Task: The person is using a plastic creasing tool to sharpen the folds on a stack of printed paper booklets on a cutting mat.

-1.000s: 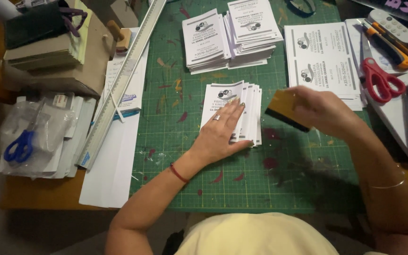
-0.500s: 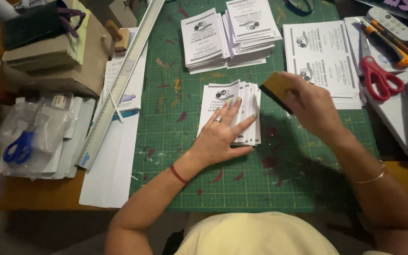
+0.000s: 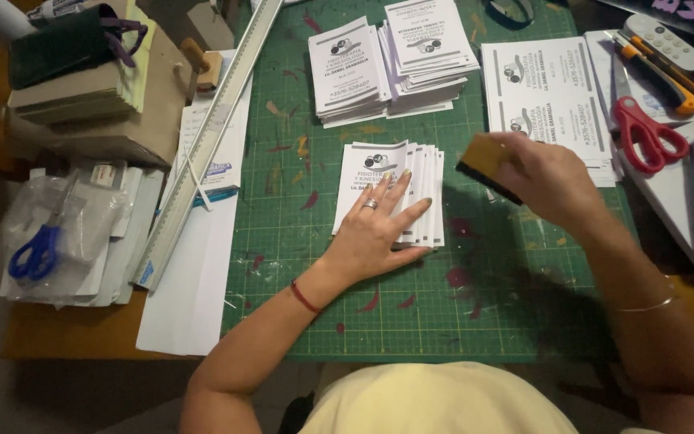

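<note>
Fanned stack of printed cards (image 3: 411, 193) lies mid green cutting mat (image 3: 443, 321). Left hand (image 3: 379, 229) flat on it, fingers spread, gripping nothing. Right hand (image 3: 544, 181) just right of stack, closed around yellow-and-black block (image 3: 482, 165). Red scissors (image 3: 644, 133) farther right.

Two hands work over one green cutting mat (image 3: 363, 321): the left hand (image 3: 375, 233) and the right hand (image 3: 548, 181), which grips one yellow-and-black block (image 3: 483, 165). There are two pairs of scissors, one red (image 3: 644, 133) and one blue (image 3: 38, 249), plus one long metal ruler (image 3: 210, 137) and one orange-handled utility knife (image 3: 660, 68). Printed leaflets form four groups: one fanned stack (image 3: 423, 189), two piles (image 3: 347, 68) (image 3: 427, 40) and one uncut sheet (image 3: 544, 92).
</note>
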